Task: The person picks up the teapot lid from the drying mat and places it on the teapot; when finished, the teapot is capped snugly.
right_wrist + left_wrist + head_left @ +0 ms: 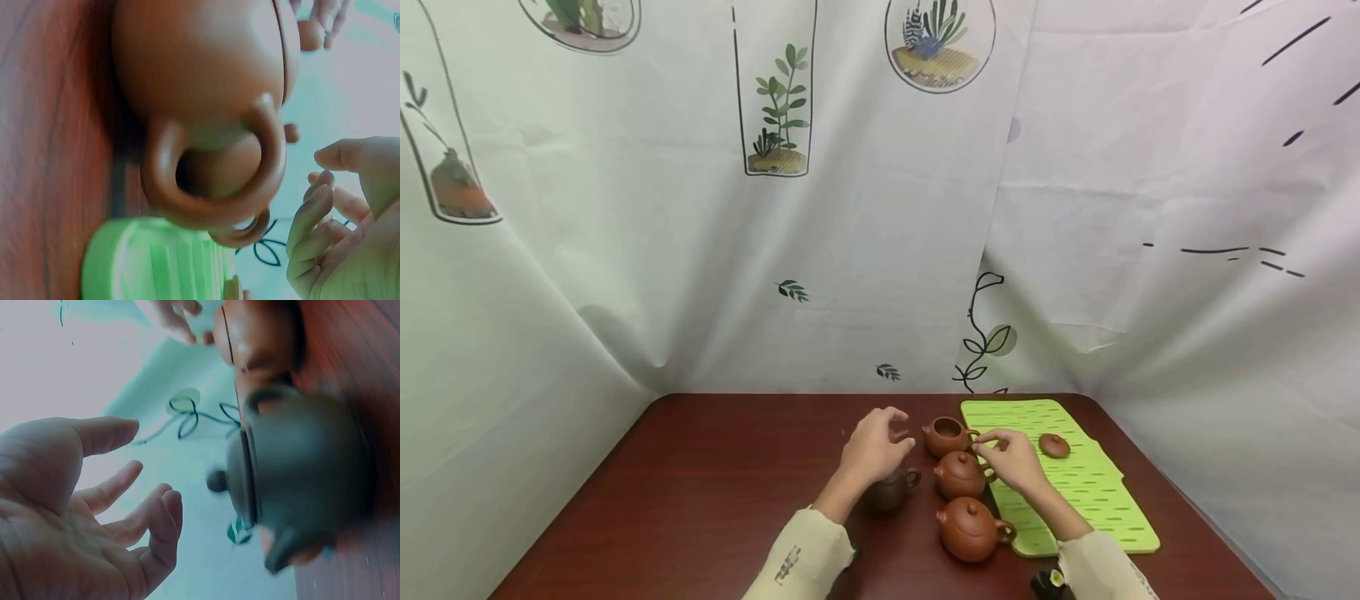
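My left hand (874, 450) hovers over a dark brown teapot (887, 493) with its lid on. In the left wrist view its fingers (164, 519) are loosely bent, apart from the teapot and holding nothing. My right hand (1011, 457) is over the green mat's left edge, near the handle of a lidless reddish-brown teapot (942, 448). The right wrist view shows its thumb and fingers (312, 215) loosely curled with nothing between them. Two lidded reddish-brown teapots, a middle one (958, 479) and a front one (967, 533), stand in line before the lidless one.
A light green slatted mat (1078, 500) lies on the right of the dark red table (715, 500). On it rests a loose reddish-brown lid (1055, 446). A small black item with a yellow-and-white flower (1051, 581) is by the right sleeve. Printed cloth (865, 250) hangs behind.
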Tool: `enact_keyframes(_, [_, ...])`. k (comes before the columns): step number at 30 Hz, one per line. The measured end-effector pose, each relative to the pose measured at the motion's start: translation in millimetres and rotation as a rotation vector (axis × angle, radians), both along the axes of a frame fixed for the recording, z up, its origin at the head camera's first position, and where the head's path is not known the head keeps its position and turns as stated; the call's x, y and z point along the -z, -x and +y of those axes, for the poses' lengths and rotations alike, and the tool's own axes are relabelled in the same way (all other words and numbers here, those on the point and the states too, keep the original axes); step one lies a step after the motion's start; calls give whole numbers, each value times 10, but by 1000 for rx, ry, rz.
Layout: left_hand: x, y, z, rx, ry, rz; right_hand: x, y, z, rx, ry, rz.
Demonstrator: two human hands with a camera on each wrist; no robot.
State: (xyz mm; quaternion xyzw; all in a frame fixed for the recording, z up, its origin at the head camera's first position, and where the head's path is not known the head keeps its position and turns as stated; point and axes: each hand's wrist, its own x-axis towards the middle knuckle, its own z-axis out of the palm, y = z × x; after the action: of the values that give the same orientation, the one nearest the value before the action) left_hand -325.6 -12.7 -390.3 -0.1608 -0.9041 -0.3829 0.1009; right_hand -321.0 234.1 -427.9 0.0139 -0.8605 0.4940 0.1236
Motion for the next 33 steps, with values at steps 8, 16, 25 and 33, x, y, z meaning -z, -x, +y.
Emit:
enact_keyframes(8, [100,145,-249,-81,-19,-18,-12,106,148,83,14,-58])
enact_keyframes(16, [277,304,-448,-147,11,-77,66,213,345,176,14,-106])
enact_keyframes(25, [373,409,-550,-170,48,-157,194,282,517,196,-13,-122])
enact_keyframes(33, [444,455,-564,-163,88,-203,248,350,601,182,-49,-174])
